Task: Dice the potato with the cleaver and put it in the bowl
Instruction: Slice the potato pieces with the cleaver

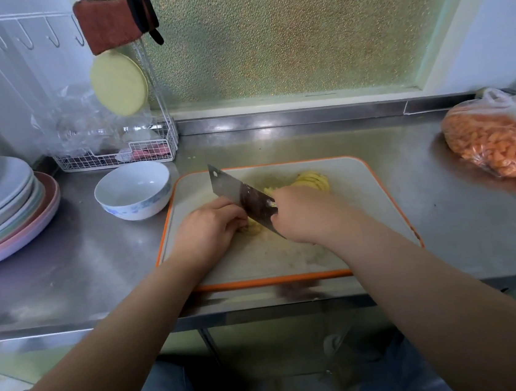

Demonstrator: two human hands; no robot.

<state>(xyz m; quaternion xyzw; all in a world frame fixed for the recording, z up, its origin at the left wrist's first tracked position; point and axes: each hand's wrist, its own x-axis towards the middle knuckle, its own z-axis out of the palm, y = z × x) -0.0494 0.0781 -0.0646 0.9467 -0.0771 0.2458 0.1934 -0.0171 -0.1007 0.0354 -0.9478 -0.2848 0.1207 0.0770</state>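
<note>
Head view: right hand (300, 214) grips steel cleaver (240, 195); left hand (208, 226), fingers curled, holds yellow potato slices (252, 228) on orange-rimmed white cutting board (355, 184); white floral bowl (133, 190) left.

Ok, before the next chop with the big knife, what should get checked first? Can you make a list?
1. Right hand grips the cleaver: ok.
2. Left hand holds the potato piece in place, fingers curled: ok.
3. Left fingertips away from the blade edge: cannot tell, they sit very close beside it.
4. Cutting board lies flat on the counter: ok.
5. Bowl stands next to the board, ready for the dice: ok, nothing shows inside it.
6. More potato slices waiting at the back of the board: ok, not yet diced.
</note>
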